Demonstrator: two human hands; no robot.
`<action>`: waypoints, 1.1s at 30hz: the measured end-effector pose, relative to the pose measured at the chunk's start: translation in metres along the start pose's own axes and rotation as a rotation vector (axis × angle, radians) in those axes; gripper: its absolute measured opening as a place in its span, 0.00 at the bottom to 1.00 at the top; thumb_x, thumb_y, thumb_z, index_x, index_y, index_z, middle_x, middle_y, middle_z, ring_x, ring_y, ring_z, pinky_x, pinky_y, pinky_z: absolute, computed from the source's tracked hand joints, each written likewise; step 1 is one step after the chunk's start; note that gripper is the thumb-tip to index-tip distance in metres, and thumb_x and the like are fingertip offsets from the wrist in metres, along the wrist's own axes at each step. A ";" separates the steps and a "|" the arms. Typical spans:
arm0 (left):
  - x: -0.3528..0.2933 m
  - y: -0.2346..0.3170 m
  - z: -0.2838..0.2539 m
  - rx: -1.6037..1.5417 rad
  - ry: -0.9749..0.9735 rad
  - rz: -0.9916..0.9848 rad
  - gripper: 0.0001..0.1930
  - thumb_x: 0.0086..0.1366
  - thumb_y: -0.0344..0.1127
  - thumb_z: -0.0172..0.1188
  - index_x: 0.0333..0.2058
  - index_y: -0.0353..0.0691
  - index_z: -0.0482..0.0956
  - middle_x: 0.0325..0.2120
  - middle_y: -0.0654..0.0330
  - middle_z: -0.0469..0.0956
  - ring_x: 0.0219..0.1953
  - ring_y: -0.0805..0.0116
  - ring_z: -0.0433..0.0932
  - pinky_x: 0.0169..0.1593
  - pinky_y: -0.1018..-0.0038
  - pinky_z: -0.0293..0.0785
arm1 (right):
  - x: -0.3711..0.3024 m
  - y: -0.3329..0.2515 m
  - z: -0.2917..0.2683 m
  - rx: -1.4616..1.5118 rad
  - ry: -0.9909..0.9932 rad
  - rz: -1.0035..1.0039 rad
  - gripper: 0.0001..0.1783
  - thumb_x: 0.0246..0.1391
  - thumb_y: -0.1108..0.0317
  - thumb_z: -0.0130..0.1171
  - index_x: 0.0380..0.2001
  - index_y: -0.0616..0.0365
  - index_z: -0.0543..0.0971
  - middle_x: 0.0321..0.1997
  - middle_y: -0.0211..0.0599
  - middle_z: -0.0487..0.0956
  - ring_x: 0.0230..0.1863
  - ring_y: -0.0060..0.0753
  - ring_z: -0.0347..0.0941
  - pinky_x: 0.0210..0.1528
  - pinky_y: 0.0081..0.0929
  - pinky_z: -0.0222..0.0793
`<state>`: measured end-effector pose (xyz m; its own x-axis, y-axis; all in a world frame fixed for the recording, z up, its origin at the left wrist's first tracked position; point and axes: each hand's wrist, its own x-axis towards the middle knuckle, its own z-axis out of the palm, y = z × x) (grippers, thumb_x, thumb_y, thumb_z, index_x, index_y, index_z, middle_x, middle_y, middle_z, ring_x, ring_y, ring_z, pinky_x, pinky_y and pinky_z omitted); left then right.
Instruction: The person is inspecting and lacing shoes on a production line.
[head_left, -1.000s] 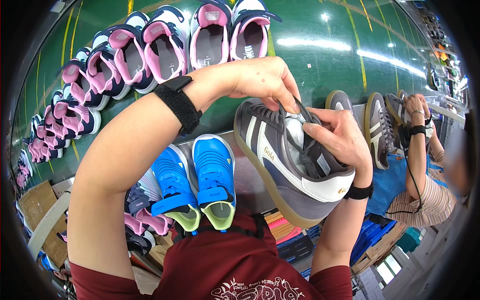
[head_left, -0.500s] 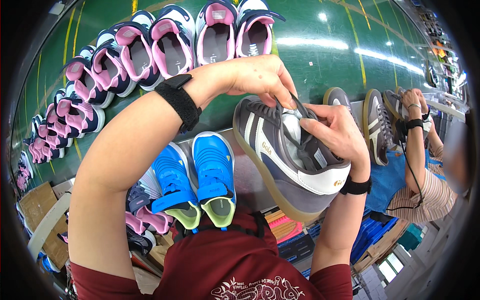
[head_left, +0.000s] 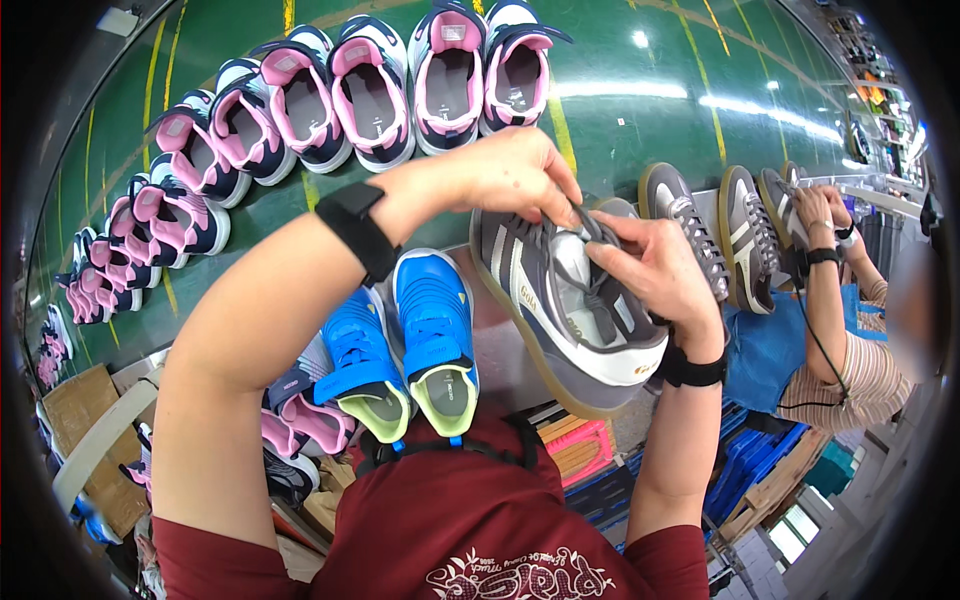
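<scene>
A grey sneaker [head_left: 540, 305] with white stripes and a gum sole is tilted in front of me, heel toward me and toe away. Above its opening, my left hand [head_left: 520, 175] pinches a dark grey shoelace [head_left: 592, 232] between thumb and fingers. My right hand [head_left: 665, 265] closes on the same lace from the other side, its fingertips close to the left ones. White stuffing or lining shows inside the shoe. To its left, close to my body, stand two blue shoes [head_left: 432, 300] with straps and lime linings.
A curving row of navy-and-pink shoes [head_left: 370, 95] lines the green table [head_left: 640, 130]. More grey sneakers [head_left: 748, 245] stand to the right, where a co-worker's hands [head_left: 820, 210] hold another. A cardboard box [head_left: 90, 425] sits at lower left.
My fingertips have come closer together on the lace. The sneaker's heel has shifted left and slightly up. The view has shifted a little, so the pink shoes appear lower and further right.
</scene>
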<state>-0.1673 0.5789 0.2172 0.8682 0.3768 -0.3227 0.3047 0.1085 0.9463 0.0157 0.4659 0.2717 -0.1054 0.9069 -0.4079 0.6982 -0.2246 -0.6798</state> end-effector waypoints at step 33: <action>-0.144 -0.038 0.251 0.765 0.674 0.270 0.26 0.55 0.36 0.63 0.52 0.35 0.68 0.42 0.48 0.76 0.43 0.53 0.75 0.46 0.69 0.72 | -0.166 0.098 0.137 0.051 0.558 0.000 0.24 0.45 0.73 0.50 0.50 0.63 0.71 0.33 0.61 0.76 0.39 0.58 0.73 0.45 0.47 0.67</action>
<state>-0.2056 0.2898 0.2228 0.6182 0.7609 0.1970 0.5034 -0.5758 0.6443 0.0045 0.2447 0.1891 0.2954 0.9548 -0.0331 0.6614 -0.2294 -0.7141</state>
